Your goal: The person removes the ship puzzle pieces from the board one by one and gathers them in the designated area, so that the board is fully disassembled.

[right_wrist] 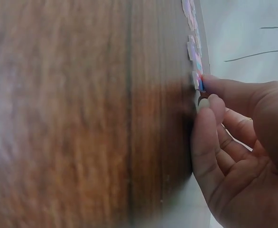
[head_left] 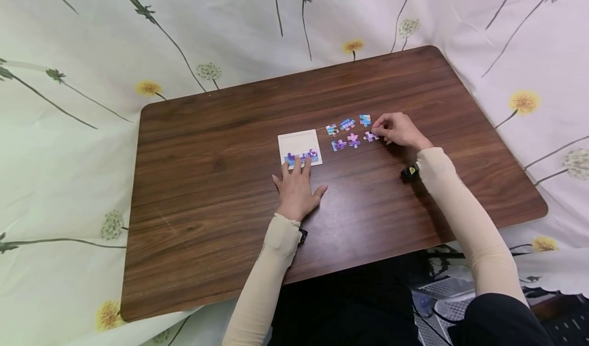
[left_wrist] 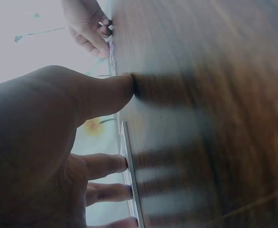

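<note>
My left hand [head_left: 296, 191] lies spread at the near edge of a square white puzzle board [head_left: 294, 140], fingertips resting on it. Joined purple and blue jigsaw pieces [head_left: 314, 156] line the board's lower part, partly hidden by those fingers. In the left wrist view the thumb [left_wrist: 106, 95] touches the table beside the board [left_wrist: 130, 175]. My right hand [head_left: 399, 130] pinches the right edge of a purple puzzle piece [head_left: 369, 137] with thumb and forefinger. The right wrist view shows the fingertips close around that piece [right_wrist: 196, 80], low at the table surface.
Several loose puzzle pieces lie in two rows right of the board, among them a pink one [head_left: 353, 140], a striped one [head_left: 347, 124] and a blue one [head_left: 365, 120]. The brown wooden table [head_left: 207, 208] meets a flowered cloth [head_left: 248, 34] behind.
</note>
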The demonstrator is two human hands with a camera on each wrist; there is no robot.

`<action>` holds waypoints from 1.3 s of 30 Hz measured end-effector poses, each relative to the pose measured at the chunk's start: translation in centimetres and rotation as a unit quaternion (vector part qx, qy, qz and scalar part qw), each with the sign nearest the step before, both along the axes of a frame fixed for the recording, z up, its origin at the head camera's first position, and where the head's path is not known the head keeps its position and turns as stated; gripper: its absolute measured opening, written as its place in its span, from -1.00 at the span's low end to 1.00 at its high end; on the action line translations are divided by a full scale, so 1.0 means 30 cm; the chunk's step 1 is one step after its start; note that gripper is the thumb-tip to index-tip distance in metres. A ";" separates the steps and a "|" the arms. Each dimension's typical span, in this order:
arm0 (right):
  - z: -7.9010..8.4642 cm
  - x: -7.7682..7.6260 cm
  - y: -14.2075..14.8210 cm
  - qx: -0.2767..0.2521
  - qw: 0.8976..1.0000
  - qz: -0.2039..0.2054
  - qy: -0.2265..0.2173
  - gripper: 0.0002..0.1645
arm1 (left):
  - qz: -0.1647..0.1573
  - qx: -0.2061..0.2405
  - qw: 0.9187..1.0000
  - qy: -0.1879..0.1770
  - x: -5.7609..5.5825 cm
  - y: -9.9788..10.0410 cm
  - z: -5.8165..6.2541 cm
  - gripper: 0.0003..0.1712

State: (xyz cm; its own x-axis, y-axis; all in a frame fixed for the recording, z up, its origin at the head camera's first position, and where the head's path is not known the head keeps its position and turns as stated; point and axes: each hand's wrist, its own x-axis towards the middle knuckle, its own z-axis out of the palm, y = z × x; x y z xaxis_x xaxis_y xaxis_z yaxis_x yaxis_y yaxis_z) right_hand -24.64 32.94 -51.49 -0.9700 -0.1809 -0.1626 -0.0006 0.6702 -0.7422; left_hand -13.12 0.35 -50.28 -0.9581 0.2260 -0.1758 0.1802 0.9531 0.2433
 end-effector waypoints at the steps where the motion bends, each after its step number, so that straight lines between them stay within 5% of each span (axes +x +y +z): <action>1: -0.003 -0.001 0.000 0.002 1.000 0.000 0.001 -0.78 | -0.002 -0.004 1.000 0.002 0.000 0.001 0.000 0.03; 12: -0.013 0.000 -0.018 -0.009 1.000 -0.013 0.010 -0.74 | -0.007 -0.049 0.999 0.007 0.004 0.040 -0.004 0.00; 19: 0.015 0.002 -0.061 -0.022 0.999 -0.015 0.030 -0.76 | -0.017 -0.097 0.993 0.058 0.013 0.062 -0.002 -0.02; 25: 0.039 -0.015 -0.116 -0.039 0.998 -0.004 0.051 -0.79 | -0.013 -0.072 0.996 0.042 0.021 0.058 -0.001 -0.02; 34: 0.081 -0.068 -0.277 -0.020 0.994 0.081 0.069 -0.82 | -0.022 -0.078 0.997 0.013 0.029 0.064 0.001 -0.01; 39: 0.079 -0.098 -0.373 -0.022 0.990 0.135 0.044 -0.77 | -0.013 -0.081 0.997 0.015 0.033 0.084 0.000 0.02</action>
